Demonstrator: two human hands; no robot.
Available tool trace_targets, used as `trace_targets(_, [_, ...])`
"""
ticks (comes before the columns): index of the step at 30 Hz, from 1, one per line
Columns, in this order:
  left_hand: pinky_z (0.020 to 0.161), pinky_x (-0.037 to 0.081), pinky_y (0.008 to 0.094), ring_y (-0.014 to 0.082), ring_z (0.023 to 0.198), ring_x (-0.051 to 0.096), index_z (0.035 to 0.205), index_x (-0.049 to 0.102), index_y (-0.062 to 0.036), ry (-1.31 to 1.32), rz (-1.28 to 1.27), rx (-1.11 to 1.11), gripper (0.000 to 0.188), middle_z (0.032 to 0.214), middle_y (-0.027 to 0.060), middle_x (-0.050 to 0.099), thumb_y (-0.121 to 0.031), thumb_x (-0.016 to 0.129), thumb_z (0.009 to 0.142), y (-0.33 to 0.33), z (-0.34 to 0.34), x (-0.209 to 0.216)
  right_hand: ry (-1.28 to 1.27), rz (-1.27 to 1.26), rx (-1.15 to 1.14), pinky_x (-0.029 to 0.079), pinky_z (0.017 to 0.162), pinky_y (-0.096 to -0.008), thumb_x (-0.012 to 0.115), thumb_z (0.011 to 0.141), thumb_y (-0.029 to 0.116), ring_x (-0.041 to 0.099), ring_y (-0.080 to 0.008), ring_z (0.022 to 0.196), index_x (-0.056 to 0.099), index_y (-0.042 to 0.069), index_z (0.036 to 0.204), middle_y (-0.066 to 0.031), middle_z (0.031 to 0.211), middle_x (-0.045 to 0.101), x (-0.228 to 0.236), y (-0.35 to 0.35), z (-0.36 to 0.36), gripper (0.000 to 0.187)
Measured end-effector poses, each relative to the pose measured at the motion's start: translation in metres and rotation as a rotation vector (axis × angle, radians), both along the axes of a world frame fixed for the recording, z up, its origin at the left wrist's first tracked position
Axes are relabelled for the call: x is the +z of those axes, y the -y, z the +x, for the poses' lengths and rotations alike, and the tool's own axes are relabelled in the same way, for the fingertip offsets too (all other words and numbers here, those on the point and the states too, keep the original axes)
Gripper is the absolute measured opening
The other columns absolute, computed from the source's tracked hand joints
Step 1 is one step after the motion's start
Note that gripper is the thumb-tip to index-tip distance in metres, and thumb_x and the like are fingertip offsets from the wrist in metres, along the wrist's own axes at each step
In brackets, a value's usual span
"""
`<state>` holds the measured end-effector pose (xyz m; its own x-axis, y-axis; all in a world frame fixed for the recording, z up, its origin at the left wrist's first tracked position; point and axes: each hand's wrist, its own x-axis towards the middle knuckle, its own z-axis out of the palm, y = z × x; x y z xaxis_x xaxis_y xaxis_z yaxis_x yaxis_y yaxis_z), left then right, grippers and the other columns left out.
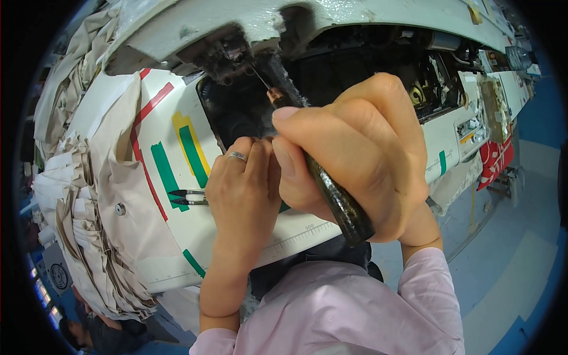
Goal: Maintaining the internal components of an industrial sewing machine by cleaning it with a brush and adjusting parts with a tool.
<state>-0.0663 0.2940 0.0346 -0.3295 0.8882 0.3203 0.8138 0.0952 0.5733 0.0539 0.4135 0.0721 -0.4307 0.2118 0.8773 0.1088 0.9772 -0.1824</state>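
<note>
My right hand (pixel 361 160) is closed around the dark handle of a screwdriver (pixel 337 201). A copper-coloured collar tops the handle, and its thin shaft points up at the underside of a pale green sewing machine head (pixel 154 38). That head is tipped back, with its lower workings (pixel 231 53) showing. Beside the right hand, my left hand (pixel 244 183) is bent at the near edge of the dark opening in the table, fingers pressed together. Its fingertips are hidden. Black-bladed thread snips (pixel 188 196) stick out left of it; whether the hand holds them I cannot tell.
The white sewing table (pixel 168 260) has green, yellow and red tape strips and a printed ruler. Stacked beige fabric pieces (pixel 77 213) crowd the left, one with a metal button. At the right are a red cloth (pixel 496 161) and a clear bottle (pixel 518 58). A person (pixel 112 334) is at lower left.
</note>
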Motion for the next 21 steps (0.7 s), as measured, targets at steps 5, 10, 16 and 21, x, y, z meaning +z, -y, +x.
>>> trace_targets(5, [0.066, 0.048, 0.0373, 0.0265, 0.072, 0.059, 0.099, 0.068, -0.0093, -0.119, 0.113, 0.019, 0.017, 0.089, 0.0051, 0.062, -0.007, 0.071, 0.083, -0.006, 0.002, 0.008, 0.053, -0.106, 0.028, 0.045, 0.057, -0.0289, 0.074, 0.08, -0.004, 0.053, -0.0192, 0.062, 0.066, -0.002, 0.103, -0.0079, 0.086, 0.07, 0.019, -0.003, -0.006, 0.024])
trace_targets(10, [0.069, 0.047, 0.037, 0.0259, 0.075, 0.06, 0.101, 0.068, -0.0084, -0.073, 0.049, 0.006, 0.018, 0.091, 0.0057, 0.063, -0.007, 0.071, 0.083, 0.0, 0.0, 0.012, 0.048, -0.117, 0.003, 0.044, 0.058, -0.0286, 0.071, 0.086, -0.005, 0.052, -0.0177, 0.062, 0.063, -0.004, 0.104, -0.0093, 0.092, 0.07, 0.022, 0.001, -0.016, 0.019])
trace_targets(16, [0.075, 0.047, 0.0365, 0.0229, 0.082, 0.061, 0.106, 0.069, -0.0041, -0.191, 0.133, 0.009, 0.026, 0.093, 0.0063, 0.06, -0.008, 0.07, 0.081, 0.006, -0.001, 0.013, 0.112, -0.068, -0.071, 0.043, 0.058, -0.0312, 0.069, 0.091, 0.002, 0.052, -0.0215, 0.065, 0.063, -0.003, 0.108, -0.0093, 0.083, 0.066, 0.017, 0.014, -0.011, 0.018])
trace_targets(21, [0.077, 0.049, 0.0352, 0.0209, 0.078, 0.062, 0.103, 0.071, -0.0012, -0.039, 0.192, 0.004, 0.025, 0.093, 0.0073, 0.063, -0.009, 0.069, 0.079, 0.021, 0.003, 0.015, 0.235, -0.016, -0.122, 0.048, 0.068, -0.0372, 0.067, 0.096, 0.012, 0.053, -0.0235, 0.069, 0.063, 0.002, 0.111, -0.0075, 0.08, 0.064, 0.001, 0.021, -0.005, 0.018])
